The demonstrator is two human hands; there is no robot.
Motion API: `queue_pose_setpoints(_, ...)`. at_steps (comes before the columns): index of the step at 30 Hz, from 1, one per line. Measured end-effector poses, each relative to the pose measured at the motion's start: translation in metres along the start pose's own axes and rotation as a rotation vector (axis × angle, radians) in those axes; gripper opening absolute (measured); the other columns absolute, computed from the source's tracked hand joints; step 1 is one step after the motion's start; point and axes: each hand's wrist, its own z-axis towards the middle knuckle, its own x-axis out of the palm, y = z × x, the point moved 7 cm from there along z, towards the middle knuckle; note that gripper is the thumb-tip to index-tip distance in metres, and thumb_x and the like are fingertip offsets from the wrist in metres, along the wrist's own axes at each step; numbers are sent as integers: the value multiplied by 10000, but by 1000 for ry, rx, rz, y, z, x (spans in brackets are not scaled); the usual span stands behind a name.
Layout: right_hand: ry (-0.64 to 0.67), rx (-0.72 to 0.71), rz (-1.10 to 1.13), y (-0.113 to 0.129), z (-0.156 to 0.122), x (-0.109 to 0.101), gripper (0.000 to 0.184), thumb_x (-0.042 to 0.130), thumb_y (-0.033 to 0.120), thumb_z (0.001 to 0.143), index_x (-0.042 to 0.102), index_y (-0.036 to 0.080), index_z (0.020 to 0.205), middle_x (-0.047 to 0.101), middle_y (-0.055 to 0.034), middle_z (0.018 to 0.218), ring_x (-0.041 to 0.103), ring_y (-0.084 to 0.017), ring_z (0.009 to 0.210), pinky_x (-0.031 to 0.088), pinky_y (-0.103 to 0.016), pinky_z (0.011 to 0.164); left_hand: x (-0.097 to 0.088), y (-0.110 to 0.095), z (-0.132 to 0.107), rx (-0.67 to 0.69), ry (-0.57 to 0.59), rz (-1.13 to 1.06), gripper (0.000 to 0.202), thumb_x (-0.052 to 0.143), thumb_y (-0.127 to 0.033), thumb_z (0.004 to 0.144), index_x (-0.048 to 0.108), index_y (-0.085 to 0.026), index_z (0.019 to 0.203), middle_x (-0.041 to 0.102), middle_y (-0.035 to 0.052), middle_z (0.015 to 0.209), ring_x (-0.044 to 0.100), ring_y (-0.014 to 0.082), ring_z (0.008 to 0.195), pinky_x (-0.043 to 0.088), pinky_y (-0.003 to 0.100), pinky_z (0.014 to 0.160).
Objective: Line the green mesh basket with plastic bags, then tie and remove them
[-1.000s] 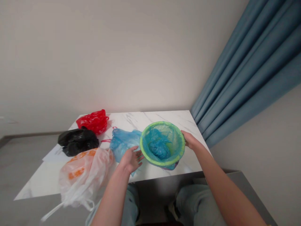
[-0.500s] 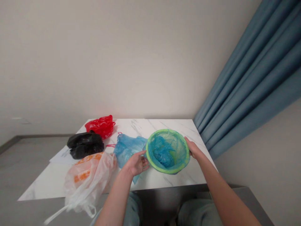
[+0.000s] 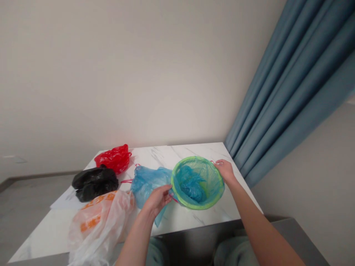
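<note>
Over the near right of a white marble table [image 3: 191, 221], both hands reach a round basket [image 3: 197, 158] with a bright green rim, which sits on the tabletop. A crumpled blue bag [image 3: 191, 184] lies inside it. The left grip [image 3: 157, 201] is half curled, its fingertips [image 3: 168, 189] at the basket's left rim, just beside a thin red string [image 3: 174, 199]; whether they clench the string cannot be told. The right grip [image 3: 225, 171] is narrowed to a loose pinch at the rim's right side, next to a second red string [image 3: 213, 161], and any hold on that string is just as hard to tell.

Just left of the basket, a flattened light blue bag [image 3: 146, 184] spreads beneath the left hand, with a red loop [image 3: 127, 181] on its far side. Farther left lie a red bag [image 3: 113, 159], a black bag [image 3: 93, 183] on a sheet of paper [image 3: 62, 203], and a large white bag [image 3: 100, 225] with orange print, which hangs over the near edge.

The basket sits near the table's right edge, with a blue curtain [image 3: 277, 92] beyond it. A cream wall [image 3: 138, 74] rises behind the far edge, gray floor [image 3: 36, 192] shows at the left, and jeans-clad knees [image 3: 235, 251] show below the near edge.
</note>
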Motion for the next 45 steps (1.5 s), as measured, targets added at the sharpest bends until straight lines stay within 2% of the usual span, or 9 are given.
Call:
queue_pose_setpoints(4, -10, -164, -185, 16, -3, 6, 107, 634, 240, 673, 668, 213, 771, 667, -17, 679, 604, -189, 682, 407, -266, 625, 8, -4, -7, 27, 32, -17, 24, 641, -109, 819, 640, -123, 799, 665, 26, 638, 621, 98, 497, 529, 186, 512)
queue_pose_setpoints(9, 2, -255, -127, 28, -9, 16, 192, 603, 261, 673, 666, 219, 850, 624, 11, 659, 524, -168, 587, 343, -265, 584, 9, -4, -9, 16, 39, -2, 58, 636, -116, 818, 618, -132, 765, 659, 28, 620, 619, 102, 496, 530, 193, 524)
queue_pose_setpoints(18, 70, -284, -73, 27, -7, 33, 232, 528, 224, 688, 676, 206, 865, 566, 23, 628, 512, -168, 621, 362, -262, 607, 27, 13, -22, -103, 334, 180, 208, 778, -171, 702, 571, -157, 698, 643, 0, 595, 593, 87, 481, 512, 198, 563)
queue_pose_setpoints(24, 103, -285, -25, 30, -10, 43, 230, 541, 197, 669, 679, 212, 852, 563, 25, 616, 501, -164, 614, 377, -261, 601, 42, 31, -36, -226, 508, 443, 213, 781, -288, 705, 689, -135, 823, 748, 119, 840, 722, 183, 748, 513, 218, 643)
queue_pose_setpoints(29, 156, -286, 26, 36, -11, 43, 202, 548, 260, 708, 666, 201, 861, 603, 7, 644, 536, -164, 614, 408, -269, 604, 38, 27, -37, -204, 576, 647, 192, 699, -271, 745, 736, -152, 891, 746, 123, 981, 714, 194, 865, 493, 204, 639)
queue_pose_setpoints(32, 157, -258, 93, 37, -9, 33, 203, 553, 281, 703, 658, 199, 856, 656, -19, 697, 589, -179, 666, 447, -288, 660, 28, 19, -26, -162, 490, 644, 108, 638, -187, 719, 711, -166, 797, 744, 98, 941, 708, 204, 851, 498, 225, 636)
queue_pose_setpoints(39, 40, -152, 192, 13, -6, -11, 207, 546, 321, 692, 627, 200, 839, 708, -62, 809, 647, -222, 827, 476, -333, 773, 4, -10, 17, 8, -33, 326, 73, 579, -194, 809, 640, -190, 769, 705, 62, 801, 643, 185, 720, 489, 265, 639)
queue_pose_setpoints(42, 32, 2, 170, -16, -18, -30, 232, 538, 332, 702, 641, 202, 864, 713, -72, 899, 642, -214, 837, 475, -328, 765, 8, -9, 29, -36, -73, 260, 102, 572, -171, 828, 595, -198, 733, 674, 56, 744, 619, 184, 670, 462, 271, 625)
queue_pose_setpoints(45, 164, 214, 213, -48, -43, -40, 264, 525, 355, 751, 663, 208, 921, 719, -82, 986, 656, -210, 855, 482, -322, 744, 15, -2, 35, -120, -32, 260, 168, 565, -128, 820, 566, -209, 673, 603, 35, 617, 568, 181, 576, 437, 284, 605)
